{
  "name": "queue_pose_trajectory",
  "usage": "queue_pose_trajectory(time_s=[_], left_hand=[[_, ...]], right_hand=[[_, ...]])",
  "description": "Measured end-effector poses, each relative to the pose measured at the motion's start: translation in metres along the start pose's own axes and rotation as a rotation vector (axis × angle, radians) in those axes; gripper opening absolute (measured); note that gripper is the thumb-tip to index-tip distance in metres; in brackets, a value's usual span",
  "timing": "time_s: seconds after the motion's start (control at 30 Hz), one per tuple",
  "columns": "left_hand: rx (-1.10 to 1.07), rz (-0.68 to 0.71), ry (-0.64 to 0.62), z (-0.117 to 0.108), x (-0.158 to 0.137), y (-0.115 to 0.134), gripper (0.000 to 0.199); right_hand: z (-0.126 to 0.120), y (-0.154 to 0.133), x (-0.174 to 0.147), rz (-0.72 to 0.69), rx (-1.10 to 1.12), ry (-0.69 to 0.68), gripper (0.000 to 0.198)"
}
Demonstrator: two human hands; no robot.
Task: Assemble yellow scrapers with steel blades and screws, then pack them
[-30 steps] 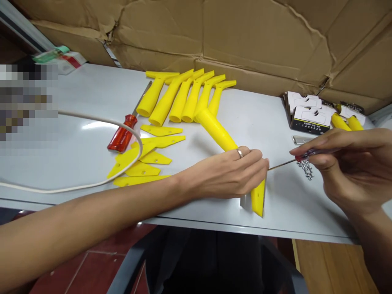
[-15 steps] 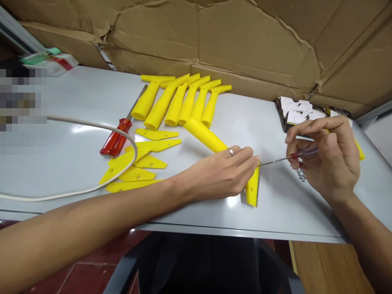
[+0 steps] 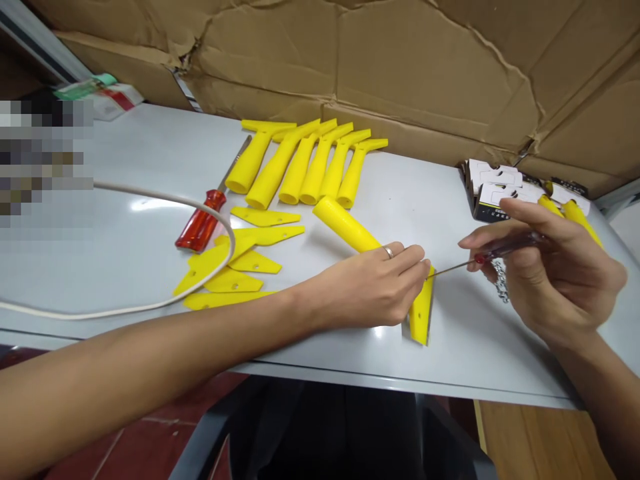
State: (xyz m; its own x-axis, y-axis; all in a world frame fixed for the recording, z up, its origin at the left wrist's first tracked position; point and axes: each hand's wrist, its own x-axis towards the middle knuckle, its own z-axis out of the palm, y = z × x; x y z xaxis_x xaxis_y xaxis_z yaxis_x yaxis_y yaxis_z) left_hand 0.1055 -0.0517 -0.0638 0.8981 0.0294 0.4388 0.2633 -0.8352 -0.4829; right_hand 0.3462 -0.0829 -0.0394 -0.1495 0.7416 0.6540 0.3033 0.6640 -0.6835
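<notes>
My left hand (image 3: 380, 283) is closed around a yellow plastic scraper (image 3: 347, 223), whose round handle points up and left. From under my fingers its flat head slants toward the table's front edge, with a thin metal-looking strip along one side. In my right hand (image 3: 565, 273) is a thin screwdriver (image 3: 515, 245) with a dark translucent handle. Its slim shaft points left and meets the scraper head beside my left fingertips; the very tip is hidden. Flat yellow plates (image 3: 267, 235) with small holes lie overlapping to the left of the scraper.
Several yellow handles (image 3: 293, 173) lie in a row at the back. A red-handled screwdriver (image 3: 200, 223) rests left of them, near a looping white cable (image 3: 165, 193). White-and-black boxes (image 3: 500, 190) and more yellow handles (image 3: 580, 220) sit at right. Cardboard (image 3: 350, 60) lines the back.
The fingers of my right hand have rolled around the screwdriver handle, and that hand has turned. My left hand keeps its hold on the scraper. The whole view has shifted slightly.
</notes>
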Motion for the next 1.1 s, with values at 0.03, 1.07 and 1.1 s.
queue_pose_trajectory(time_s=[0.03,1.07,1.1], left_hand=[[-0.003,-0.003,-0.003,0.000,0.000,0.000,0.020],[-0.054,-0.079,-0.151,-0.001,0.000,-0.002,0.031],[-0.051,-0.087,-0.159,0.000,0.000,-0.002,0.031]], right_hand=[[0.000,-0.003,0.000,0.010,-0.001,-0.009,0.041],[-0.059,0.031,0.025,0.086,-0.394,0.313,0.025],[-0.060,0.032,0.024,0.097,-0.427,0.301,0.025]])
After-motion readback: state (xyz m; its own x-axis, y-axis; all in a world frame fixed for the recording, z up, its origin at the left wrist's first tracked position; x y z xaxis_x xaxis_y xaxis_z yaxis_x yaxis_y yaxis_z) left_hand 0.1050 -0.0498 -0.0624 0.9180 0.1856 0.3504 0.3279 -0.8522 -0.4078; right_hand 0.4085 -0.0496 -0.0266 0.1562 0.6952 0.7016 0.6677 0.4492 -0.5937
